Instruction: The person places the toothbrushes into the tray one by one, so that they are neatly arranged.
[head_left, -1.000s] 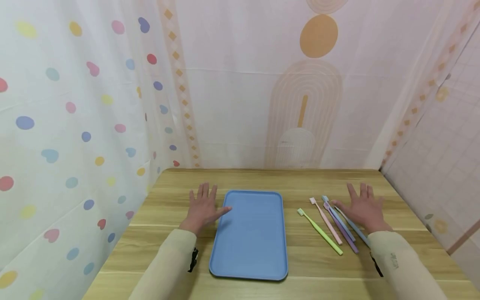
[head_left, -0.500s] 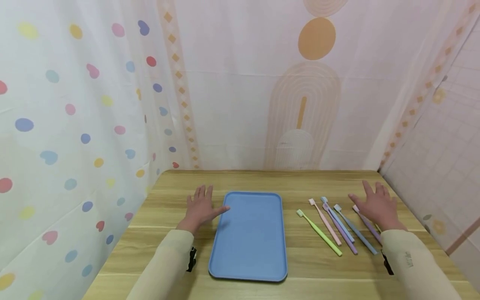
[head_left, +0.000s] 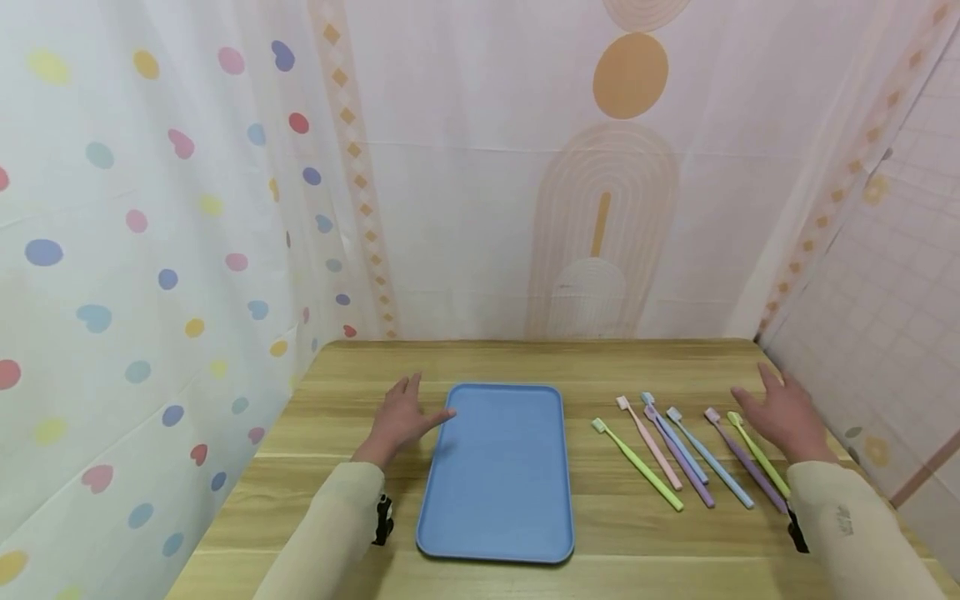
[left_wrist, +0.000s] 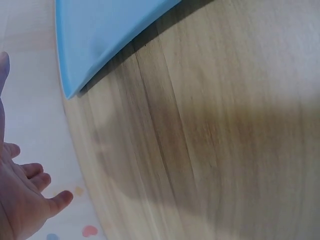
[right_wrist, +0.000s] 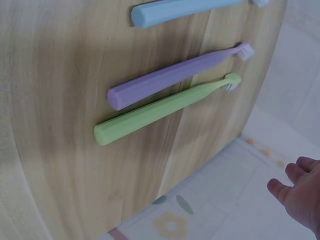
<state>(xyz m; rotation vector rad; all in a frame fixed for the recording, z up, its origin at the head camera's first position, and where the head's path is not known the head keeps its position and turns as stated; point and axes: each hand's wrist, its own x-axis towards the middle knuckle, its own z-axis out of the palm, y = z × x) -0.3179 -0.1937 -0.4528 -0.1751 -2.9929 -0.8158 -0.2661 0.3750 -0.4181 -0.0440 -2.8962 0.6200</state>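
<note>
In the head view, my left hand [head_left: 399,422] hovers beside the left edge of the blue tray [head_left: 495,475], thumb out over its rim, holding nothing. My right hand [head_left: 787,418] is at the far right with fingers spread, also holding nothing. Nearest to it lies a green toothbrush [head_left: 763,458], with a purple toothbrush [head_left: 746,461] alongside. Further left are a light blue toothbrush [head_left: 711,458], a blue and purple pair partly crossing, a pink toothbrush [head_left: 652,448] and another green toothbrush [head_left: 641,467]. In the right wrist view, the right-hand fingers [right_wrist: 295,182] are apart from the brushes.
A wooden table [head_left: 615,533] carries the tray and brushes. Its back edge meets a patterned curtain [head_left: 465,208], and a dotted curtain [head_left: 165,333] hangs on the left. A pale tile-patterned sheet [head_left: 900,317] hangs along the right side.
My right hand has moved right, from above the toothbrushes to beyond them, uncovering the light blue, purple and rightmost green ones. The left hand has shifted only slightly.
</note>
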